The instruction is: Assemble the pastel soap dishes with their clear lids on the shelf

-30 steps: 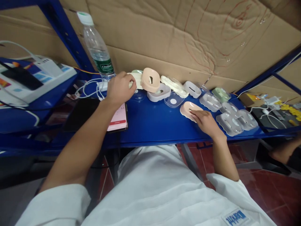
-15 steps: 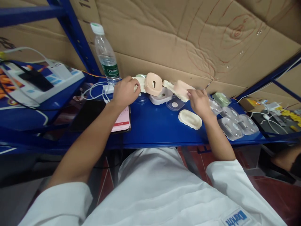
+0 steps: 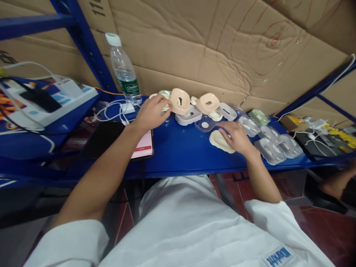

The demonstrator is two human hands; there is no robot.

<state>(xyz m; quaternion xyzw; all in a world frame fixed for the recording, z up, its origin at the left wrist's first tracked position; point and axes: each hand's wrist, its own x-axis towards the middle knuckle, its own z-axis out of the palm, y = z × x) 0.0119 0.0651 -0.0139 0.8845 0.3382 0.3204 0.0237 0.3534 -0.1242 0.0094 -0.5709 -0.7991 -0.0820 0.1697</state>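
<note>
My left hand [image 3: 152, 114] hovers at the near left of a peach soap-box-like tray [image 3: 182, 108]. Its fingers are apart, with the tips at the tray's left edge; contact is hard to tell. Partly behind that hand are a cream piece and a green piece [image 3: 164, 93]. My right hand [image 3: 236, 136] is open over the right part of a cream oval dish [image 3: 218, 141], fingers stretched to the left. Beyond it, a second peach tray [image 3: 208, 104] with a slot leans on cream parts. A lilac-grey tray [image 3: 189, 117] and a clear lid [image 3: 205, 124] with a white round sticker lie between.
Several clear-lidded grey boxes [image 3: 270, 150] and a green one [image 3: 259, 117] stand at the right. At the left are a water bottle [image 3: 125, 74], a phone [image 3: 143, 144] with a lit screen, white cables and a power strip [image 3: 66, 105]. Cardboard [image 3: 178, 48] lines the back.
My right hand has let go of the second peach tray, now tilted with its hollow showing, and come back over the cream dish. My left hand's fingers have stretched toward the first peach tray.
</note>
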